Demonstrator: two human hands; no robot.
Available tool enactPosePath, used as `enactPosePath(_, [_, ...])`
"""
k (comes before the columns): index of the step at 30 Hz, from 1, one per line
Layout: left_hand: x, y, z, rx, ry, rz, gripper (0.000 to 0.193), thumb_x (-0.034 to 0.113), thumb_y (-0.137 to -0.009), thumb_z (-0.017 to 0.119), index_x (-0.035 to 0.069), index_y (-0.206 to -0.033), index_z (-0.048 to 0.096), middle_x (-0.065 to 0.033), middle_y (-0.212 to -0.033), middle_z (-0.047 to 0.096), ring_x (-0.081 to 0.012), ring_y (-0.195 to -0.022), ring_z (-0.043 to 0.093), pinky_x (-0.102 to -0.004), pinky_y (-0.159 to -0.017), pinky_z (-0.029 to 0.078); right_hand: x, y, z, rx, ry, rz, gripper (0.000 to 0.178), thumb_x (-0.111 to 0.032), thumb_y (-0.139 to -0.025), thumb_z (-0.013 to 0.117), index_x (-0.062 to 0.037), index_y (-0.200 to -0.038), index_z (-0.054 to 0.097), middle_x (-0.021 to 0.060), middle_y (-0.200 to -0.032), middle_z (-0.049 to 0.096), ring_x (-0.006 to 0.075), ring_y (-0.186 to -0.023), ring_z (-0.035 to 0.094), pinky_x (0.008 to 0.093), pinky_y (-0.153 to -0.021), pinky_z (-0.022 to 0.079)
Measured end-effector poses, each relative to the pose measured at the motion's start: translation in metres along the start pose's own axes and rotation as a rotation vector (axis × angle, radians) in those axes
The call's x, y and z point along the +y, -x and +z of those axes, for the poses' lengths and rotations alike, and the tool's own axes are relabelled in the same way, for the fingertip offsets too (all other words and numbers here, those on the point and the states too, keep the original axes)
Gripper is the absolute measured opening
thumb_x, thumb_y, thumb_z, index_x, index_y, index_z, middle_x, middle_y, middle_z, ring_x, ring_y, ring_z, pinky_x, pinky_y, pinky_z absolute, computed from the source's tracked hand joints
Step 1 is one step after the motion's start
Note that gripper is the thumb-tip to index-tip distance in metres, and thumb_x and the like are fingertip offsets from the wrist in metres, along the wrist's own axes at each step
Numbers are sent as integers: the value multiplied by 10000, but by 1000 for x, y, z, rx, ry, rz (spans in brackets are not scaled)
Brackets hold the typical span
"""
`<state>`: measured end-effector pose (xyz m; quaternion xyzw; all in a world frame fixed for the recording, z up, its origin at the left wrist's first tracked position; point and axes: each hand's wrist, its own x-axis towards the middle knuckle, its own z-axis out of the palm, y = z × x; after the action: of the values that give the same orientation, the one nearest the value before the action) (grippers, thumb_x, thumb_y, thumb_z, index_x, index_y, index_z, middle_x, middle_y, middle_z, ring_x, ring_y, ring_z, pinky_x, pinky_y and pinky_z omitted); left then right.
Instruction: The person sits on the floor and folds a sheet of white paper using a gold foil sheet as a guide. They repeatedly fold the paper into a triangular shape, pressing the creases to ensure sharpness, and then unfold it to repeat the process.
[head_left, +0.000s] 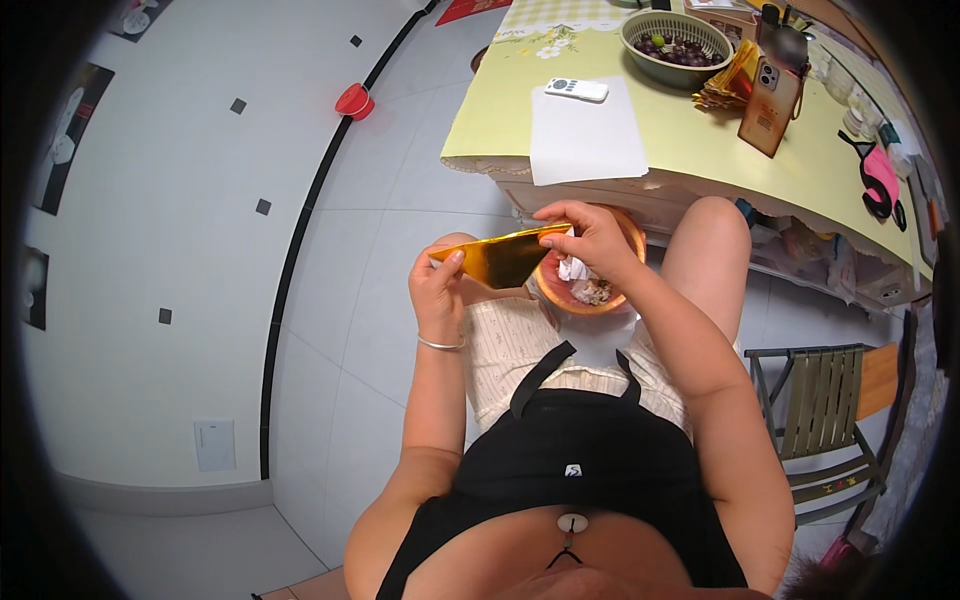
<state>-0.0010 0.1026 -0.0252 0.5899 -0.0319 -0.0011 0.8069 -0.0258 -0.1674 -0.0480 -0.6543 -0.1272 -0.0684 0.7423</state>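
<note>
A shiny gold foil sheet [502,262] is held up in front of my lap between both hands. My left hand [437,284] pinches its left end, thumb on top. On the other end, my right hand [597,243] closes its thumb and fingers over the upper right corner. The sheet looks folded along its upper edge. Below my right hand, partly hidden by it, sits a reddish round basin [555,296] with crumpled white paper [573,270] and scraps inside.
The table [690,130] ahead bears a colander [652,69] of grapes, a white remote [577,90] on white paper [590,140], gold foil sheets [735,80], an upright phone [770,105] and a pink-black item [880,180]. A folding chair [820,405] stands right.
</note>
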Motion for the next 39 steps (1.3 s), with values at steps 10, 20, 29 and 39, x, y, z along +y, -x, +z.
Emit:
enactPosePath(10, [20,15,61,-392,-1163,744,345,42,-771,763,25,-1107,687,-149,-1096,680,-235,-1033,655,-316,-896,517,3,2,5,-164,17,33,413,-65,-804,771,-41,-1189,624,-3,-800,630,51,-647,518,212,-602,448])
enactPosePath(20, [-2,24,65,-334,-459,129,343,-27,-854,704,-13,-1196,685,-80,-1010,715,-105,-899,646,-228,-800,516,-1,2,-4,-249,-361,165,181,-104,-953,633,-3,-1104,635,20,-774,678,41,-645,616,170,-521,445])
enactPosePath(29, [-12,29,65,-285,-382,150,349,-25,-872,695,-26,-1220,668,-75,-1018,708,-102,-908,636,-220,-821,504,5,4,6,-178,-349,165,110,-115,-940,659,-6,-926,652,18,-749,659,47,-639,601,182,-549,461])
enactPosePath(39, [-15,29,62,-279,-427,203,275,-22,-865,700,-48,-1139,688,-68,-984,694,-122,-891,644,-234,-803,510,3,7,13,-148,-292,133,122,-97,-927,668,-12,-853,621,15,-753,662,54,-656,598,198,-600,485])
